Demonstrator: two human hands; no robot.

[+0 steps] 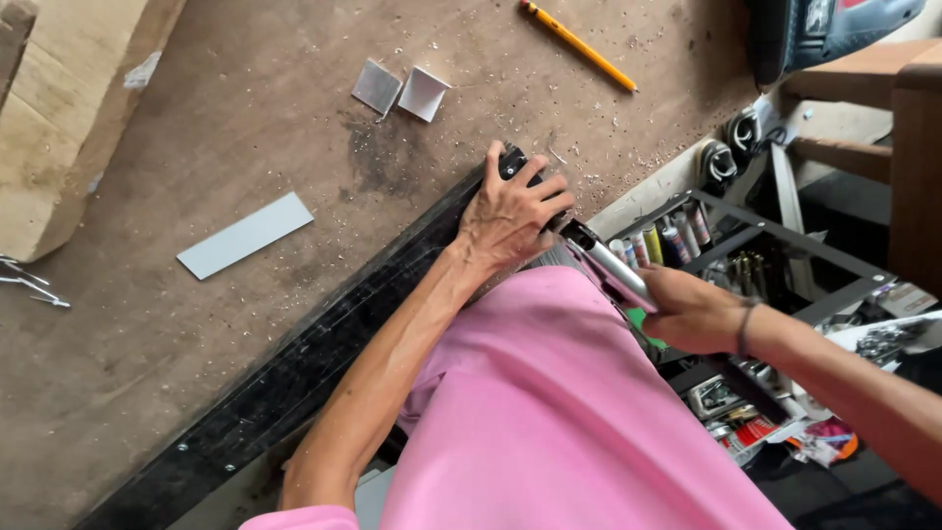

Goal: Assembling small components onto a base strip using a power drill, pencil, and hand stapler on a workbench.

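My left hand (510, 211) presses down on a dark object (514, 162) at the black front edge (324, 344) of the workbench, fingers wrapped over it. My right hand (692, 309) holds a long silvery metal tool (613, 265) by its near end, with its tip pointing up toward my left hand at the bench edge. What lies under my left palm is hidden. A pink shirt (549, 412) fills the lower middle of the view.
On the dusty brown benchtop (245, 128) lie a grey metal strip (245, 236), two small bent metal pieces (400, 90) and a yellow pencil (579, 44). A wooden block (69, 108) sits at the left. Shelves with tubes and clutter (677, 236) stand to the right.
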